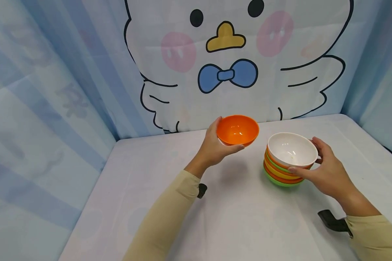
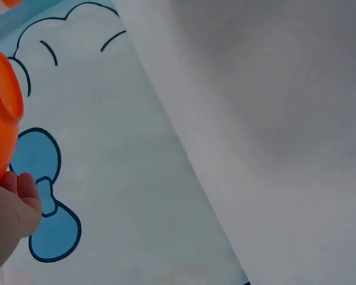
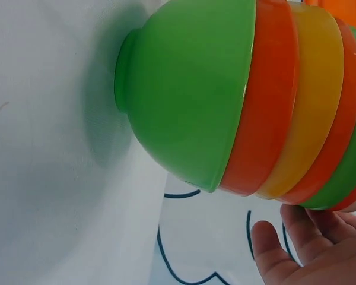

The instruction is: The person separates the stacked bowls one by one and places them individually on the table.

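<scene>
An orange bowl (image 1: 237, 130) is held above the table by my left hand (image 1: 213, 145), thumb along its near side and fingers behind. In the left wrist view the orange bowl (image 2: 0, 124) shows its outside and foot at the left edge. To the right, my right hand (image 1: 330, 175) grips the upper part of a stack of nested bowls (image 1: 282, 177). A white bowl (image 1: 292, 149) tops the stack, over orange, green and yellow ones. The right wrist view shows the lowest green bowl (image 3: 190, 89) close over the table, fingers (image 3: 302, 234) at the upper rims.
A white cloth covers the table (image 1: 235, 217). Behind it hangs a curtain (image 1: 228, 105) with a cartoon bird wearing a blue bow tie. Striped blue curtains (image 1: 45, 145) flank the table. A black strap piece (image 1: 334, 222) juts from the right sleeve.
</scene>
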Available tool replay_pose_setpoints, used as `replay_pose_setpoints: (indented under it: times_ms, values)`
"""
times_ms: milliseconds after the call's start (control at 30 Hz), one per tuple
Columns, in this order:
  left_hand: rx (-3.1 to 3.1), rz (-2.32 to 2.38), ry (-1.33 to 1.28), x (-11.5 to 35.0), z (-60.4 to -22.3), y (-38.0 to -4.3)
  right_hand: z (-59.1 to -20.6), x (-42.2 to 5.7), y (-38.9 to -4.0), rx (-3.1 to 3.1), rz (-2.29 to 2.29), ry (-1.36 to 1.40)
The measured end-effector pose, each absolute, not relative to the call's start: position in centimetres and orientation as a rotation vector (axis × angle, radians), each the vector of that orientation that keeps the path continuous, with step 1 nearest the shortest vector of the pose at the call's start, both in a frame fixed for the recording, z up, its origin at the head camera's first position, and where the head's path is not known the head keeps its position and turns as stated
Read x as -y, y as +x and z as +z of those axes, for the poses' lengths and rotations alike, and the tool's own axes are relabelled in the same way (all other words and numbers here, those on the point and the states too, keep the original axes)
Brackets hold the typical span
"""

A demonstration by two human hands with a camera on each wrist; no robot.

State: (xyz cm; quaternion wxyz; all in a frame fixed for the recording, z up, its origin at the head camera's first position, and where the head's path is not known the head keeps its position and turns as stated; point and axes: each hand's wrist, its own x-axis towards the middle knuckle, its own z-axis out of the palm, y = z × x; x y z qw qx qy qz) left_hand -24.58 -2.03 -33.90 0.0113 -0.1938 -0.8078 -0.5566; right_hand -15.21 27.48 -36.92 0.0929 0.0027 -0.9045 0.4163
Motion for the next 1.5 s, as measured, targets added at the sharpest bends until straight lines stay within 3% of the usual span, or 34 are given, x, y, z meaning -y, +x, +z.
replay_pose_setpoints:
  times_ms: [1500]
  values:
    - [2.616,-1.659,-0.176,12.4,-38.6,-26.2,-36.6,-27.7,-15.0,2.71,1.289,-0.031]
